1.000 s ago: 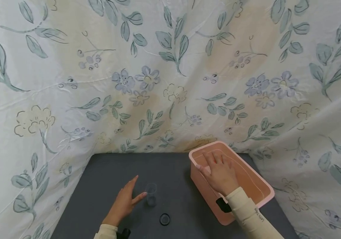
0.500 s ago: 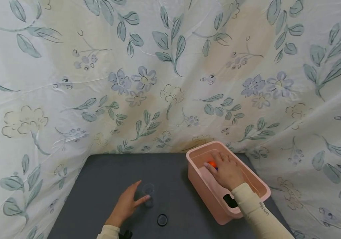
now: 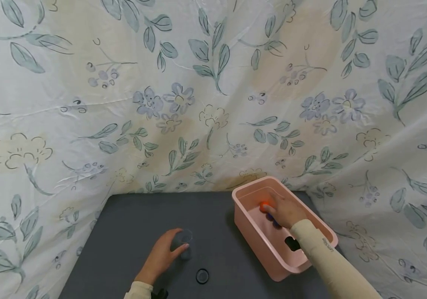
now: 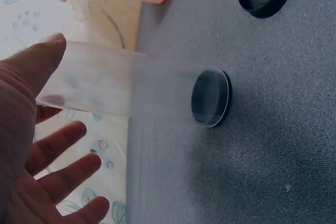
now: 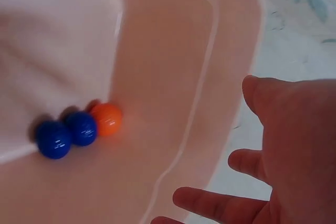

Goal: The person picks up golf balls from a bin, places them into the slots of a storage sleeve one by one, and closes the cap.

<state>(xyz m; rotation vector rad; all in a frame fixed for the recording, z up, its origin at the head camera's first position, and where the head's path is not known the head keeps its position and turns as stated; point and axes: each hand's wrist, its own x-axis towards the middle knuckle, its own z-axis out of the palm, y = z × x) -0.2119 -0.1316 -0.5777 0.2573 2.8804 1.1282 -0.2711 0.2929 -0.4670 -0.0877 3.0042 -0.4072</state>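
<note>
A clear plastic cylinder (image 4: 105, 80) stands upright on the dark table, the dark round base (image 4: 210, 98) showing at its foot. At its upper rim, the thumb and index finger of my left hand (image 3: 160, 255) hold it from either side, while the other fingers spread away. My right hand (image 3: 288, 211) reaches down into a pink tub (image 3: 252, 236) with its fingers apart. Below the fingers, an orange ball (image 5: 107, 119) and two blue balls (image 5: 53, 140) lie in a row on the tub floor, apart from the hand in the right wrist view.
A round black lid (image 3: 202, 276) lies on the table (image 3: 142, 211) in front of the cylinder. Behind and at both sides hangs a floral cloth (image 3: 213, 104). The tub's raised walls surround the balls at the table's right.
My left hand has come in around the cylinder's top and taken hold. The right hand has moved lower and rightward within the tub, uncovering the balls.
</note>
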